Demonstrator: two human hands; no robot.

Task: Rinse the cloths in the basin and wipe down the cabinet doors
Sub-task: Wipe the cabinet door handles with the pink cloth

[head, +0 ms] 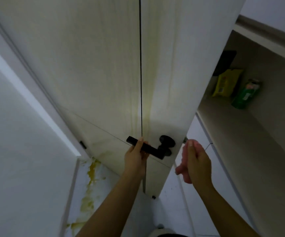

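The left hand point(135, 155) gripped the black lever handle point(148, 147), fingers curled around its bar, and that looked the firm place to hold. The door point(104, 74), a pale, smooth, rigid panel streaked with yellow stains, probably swung heavy. The right hand point(195, 161) hung near its edge, fingers loosely curled, holding nothing. No cloth showed.

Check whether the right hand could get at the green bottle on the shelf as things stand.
Probably yes: the right hand holds nothing, and the green bottle stands in the open on the shelf, nothing between them, though it means reaching up.
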